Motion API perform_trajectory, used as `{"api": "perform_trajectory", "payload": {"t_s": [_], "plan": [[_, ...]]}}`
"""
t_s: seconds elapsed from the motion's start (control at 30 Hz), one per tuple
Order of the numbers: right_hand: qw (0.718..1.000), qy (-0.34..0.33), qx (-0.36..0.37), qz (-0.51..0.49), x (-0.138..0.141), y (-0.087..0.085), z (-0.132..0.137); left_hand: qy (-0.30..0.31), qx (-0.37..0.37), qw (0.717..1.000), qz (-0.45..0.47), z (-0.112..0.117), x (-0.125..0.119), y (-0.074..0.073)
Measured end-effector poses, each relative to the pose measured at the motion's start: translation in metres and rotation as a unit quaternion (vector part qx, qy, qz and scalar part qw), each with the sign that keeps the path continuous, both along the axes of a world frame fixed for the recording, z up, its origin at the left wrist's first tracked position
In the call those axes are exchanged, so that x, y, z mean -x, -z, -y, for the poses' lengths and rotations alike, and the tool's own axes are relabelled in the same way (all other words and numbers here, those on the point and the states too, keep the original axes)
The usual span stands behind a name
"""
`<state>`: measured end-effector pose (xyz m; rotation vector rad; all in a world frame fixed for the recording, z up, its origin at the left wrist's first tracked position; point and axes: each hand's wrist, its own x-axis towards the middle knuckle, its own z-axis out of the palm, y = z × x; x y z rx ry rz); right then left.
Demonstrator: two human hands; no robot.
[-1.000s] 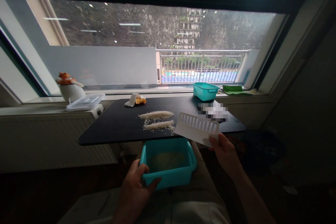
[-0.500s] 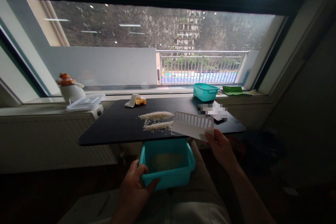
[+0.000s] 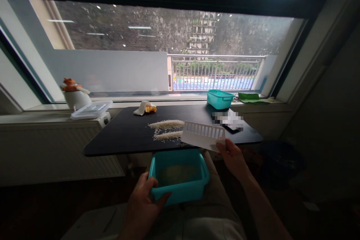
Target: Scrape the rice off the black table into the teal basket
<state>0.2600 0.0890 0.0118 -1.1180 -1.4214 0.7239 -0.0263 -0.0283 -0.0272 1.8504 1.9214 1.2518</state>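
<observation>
My left hand [image 3: 147,197] grips the near left corner of a teal plastic bin [image 3: 182,190], which sits at my lap just below the table's front edge. A pale layer, hard to make out, covers the bin's floor. In my right hand [image 3: 232,155] is a white plastic scraper [image 3: 202,137] with a row of slots along its upper edge, pinched at its right end. The scraper's left end is at the right ends of two rows of white rice, a far row [image 3: 167,124] and a near row [image 3: 168,135]. Loose grains lie around both rows.
On the black table [image 3: 118,135] are a crumpled tissue with something orange [image 3: 147,108] and a blurred-out flat object [image 3: 229,120]. A second teal bin [image 3: 220,99] stands at the back right. A clear plastic lid [image 3: 91,110] lies on the radiator [image 3: 56,150], beside a white pot [image 3: 75,97].
My right hand has moved the scraper slightly to the left, over the right ends of the rice rows. My left hand and the bin have stayed in place.
</observation>
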Motion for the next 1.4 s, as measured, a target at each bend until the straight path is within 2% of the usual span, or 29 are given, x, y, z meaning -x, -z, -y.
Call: {"api": "perform_trajectory", "payload": {"t_s": [0.17,0.43,0.7,0.87,1.2,1.4], "plan": [[1.0,-0.019,0.004,0.006,-0.003,0.002,0.004,0.001,-0.005,1.0,-0.005,0.0,0.001,0.004],[0.999,-0.01,-0.03,0.023,0.022,0.002,-0.026,0.001,-0.003,1.0,0.0,-0.002,0.006,0.008],[0.998,-0.022,-0.035,0.036,0.026,0.002,-0.028,-0.022,-0.003,1.0,-0.011,0.0,0.009,0.004],[0.998,-0.032,-0.042,0.038,0.031,-0.001,-0.035,-0.014,0.005,1.0,-0.004,0.0,0.01,0.006],[0.999,-0.035,-0.026,0.029,0.022,0.004,-0.024,-0.017,0.004,1.0,-0.001,0.0,0.009,0.001],[1.0,-0.023,-0.018,0.008,0.014,0.01,-0.018,-0.006,0.007,1.0,0.004,0.0,0.01,0.005]]}}
